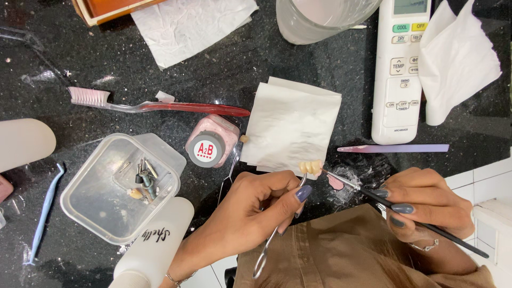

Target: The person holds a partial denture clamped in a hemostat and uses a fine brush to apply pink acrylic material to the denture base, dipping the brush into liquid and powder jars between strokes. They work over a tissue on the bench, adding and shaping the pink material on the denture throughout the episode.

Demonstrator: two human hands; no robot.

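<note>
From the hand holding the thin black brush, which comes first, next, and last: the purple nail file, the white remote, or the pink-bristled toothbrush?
Measured from the right hand in the head view:
1. Purple nail file, lying just above the hand.
2. White remote, farther up, beyond the file.
3. Pink-bristled toothbrush, far across the counter on the left hand's side.

Two tissues (458, 58), one toothbrush (154, 105), one remote (400, 69), two hands (256, 208).
</note>
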